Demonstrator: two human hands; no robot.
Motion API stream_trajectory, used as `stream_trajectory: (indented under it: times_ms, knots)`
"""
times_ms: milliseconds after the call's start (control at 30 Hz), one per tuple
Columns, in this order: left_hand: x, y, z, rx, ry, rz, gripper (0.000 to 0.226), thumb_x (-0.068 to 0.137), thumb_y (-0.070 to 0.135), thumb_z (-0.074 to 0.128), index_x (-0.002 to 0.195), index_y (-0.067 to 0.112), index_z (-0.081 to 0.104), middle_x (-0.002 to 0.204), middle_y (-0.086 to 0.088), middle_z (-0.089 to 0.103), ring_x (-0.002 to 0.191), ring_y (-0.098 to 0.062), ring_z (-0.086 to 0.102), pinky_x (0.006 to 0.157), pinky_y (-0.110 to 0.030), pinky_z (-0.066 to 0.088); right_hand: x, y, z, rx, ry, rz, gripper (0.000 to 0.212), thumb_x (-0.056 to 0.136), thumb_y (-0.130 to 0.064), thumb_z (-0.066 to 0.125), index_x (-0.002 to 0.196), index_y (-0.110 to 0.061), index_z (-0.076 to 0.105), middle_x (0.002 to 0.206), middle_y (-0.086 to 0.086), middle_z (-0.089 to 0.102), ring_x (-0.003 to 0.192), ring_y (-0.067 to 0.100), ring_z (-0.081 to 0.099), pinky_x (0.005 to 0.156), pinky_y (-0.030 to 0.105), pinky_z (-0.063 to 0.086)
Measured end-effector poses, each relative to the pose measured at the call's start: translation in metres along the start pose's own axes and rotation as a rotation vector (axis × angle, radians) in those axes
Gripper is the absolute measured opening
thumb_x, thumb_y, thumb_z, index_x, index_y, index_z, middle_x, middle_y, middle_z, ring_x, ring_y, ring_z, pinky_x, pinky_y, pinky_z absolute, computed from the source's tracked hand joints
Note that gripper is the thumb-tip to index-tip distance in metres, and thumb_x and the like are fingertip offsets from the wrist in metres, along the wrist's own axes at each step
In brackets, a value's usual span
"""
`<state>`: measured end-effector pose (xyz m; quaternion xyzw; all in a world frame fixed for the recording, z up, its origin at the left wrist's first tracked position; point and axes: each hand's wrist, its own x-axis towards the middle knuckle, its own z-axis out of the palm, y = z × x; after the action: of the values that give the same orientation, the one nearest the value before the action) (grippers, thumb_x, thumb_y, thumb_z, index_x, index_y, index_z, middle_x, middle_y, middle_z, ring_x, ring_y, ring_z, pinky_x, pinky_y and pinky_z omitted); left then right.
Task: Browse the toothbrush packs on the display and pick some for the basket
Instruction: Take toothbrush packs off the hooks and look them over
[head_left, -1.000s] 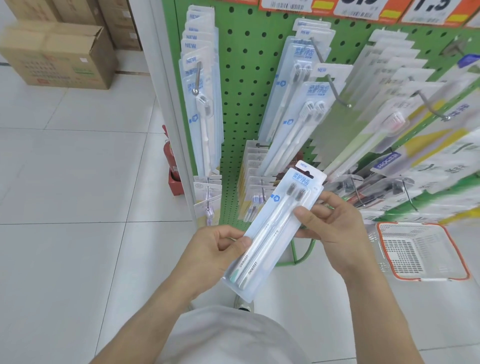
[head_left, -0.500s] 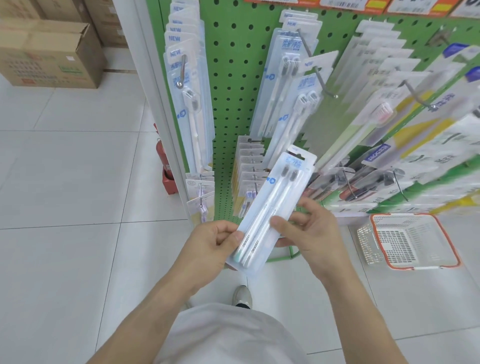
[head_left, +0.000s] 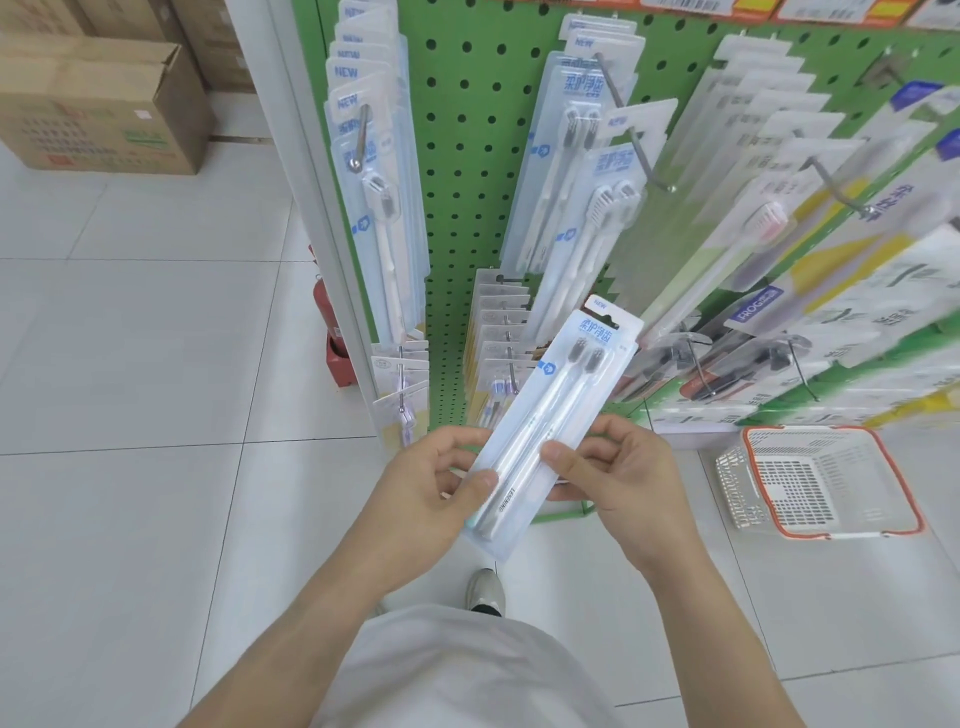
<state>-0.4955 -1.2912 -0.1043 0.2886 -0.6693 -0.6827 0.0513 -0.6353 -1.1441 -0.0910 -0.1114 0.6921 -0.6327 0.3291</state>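
Clear plastic pack: toothbrush pack (head_left: 550, 426) with two white brushes side by side, dark bristles at its upper end, blue print and "NEW" on the header card; it sits at picture centre, tilted so the header leans toward 1 o'clock and the foot toward 7 o'clock.
Left hand: left hand (head_left: 436, 480) grips the lower left edge of the pack, thumb across the front near the handle ends, other fingers curled behind.
Right hand: right hand (head_left: 621, 462) holds the right edge at mid-height, thumb pressed on the front, fingers behind the pack.
Basket: white mesh basket (head_left: 904, 470) with an orange rim, standing on the floor at 3 o'clock from the hands, well apart from the pack.
Display: green pegboard (head_left: 457, 171) at 12 o'clock, metal hooks carrying rows of hanging packs; similar two-brush packs hang just above the held one, green and yellow packs crowd toward 2 o'clock.
Floor: pale floor tiles (head_left: 130, 353); a grey shoe (head_left: 485, 592) shows at 6 o'clock below the pack.
Boxes: cardboard boxes (head_left: 104, 98) stacked at 10 o'clock.
Red object: low red item (head_left: 335, 358) at the display's foot, partly hidden by the white upright.
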Motion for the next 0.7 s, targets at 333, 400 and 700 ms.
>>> stream_trajectory:
  times_ms: [333,400,700]
  knots:
    - [-0.006,-0.002,0.006,0.279,0.04,0.125,0.05,0.089,0.014,0.074,0.119,0.052,0.061,0.11,0.028,0.068,0.102,0.002,0.064,0.086,-0.014,0.049,-0.006,0.002,-0.001,-0.041,-0.072,0.023,0.03,0.088,0.004,0.072,0.115,-0.002,0.061,0.098,0.016,0.078,0.083,0.038,0.076,0.071,0.052,0.063]
    - [-0.01,0.0,0.011,0.414,0.08,0.231,0.06,0.086,0.023,0.079,0.134,0.048,0.054,0.131,0.033,0.055,0.124,0.011,0.049,0.101,-0.006,0.037,-0.006,0.004,0.001,-0.078,-0.032,0.023,0.026,0.087,0.003,0.074,0.11,-0.001,0.062,0.097,0.016,0.077,0.08,0.036,0.076,0.066,0.047,0.064]
    - [-0.012,0.003,0.015,0.397,0.011,0.315,0.062,0.092,0.018,0.073,0.144,0.042,0.049,0.132,0.032,0.059,0.119,0.007,0.058,0.1,-0.017,0.047,-0.02,0.0,0.013,-0.16,-0.146,-0.018,0.038,0.077,-0.025,0.083,0.105,-0.01,0.063,0.094,0.005,0.075,0.079,0.032,0.074,0.071,0.042,0.063]
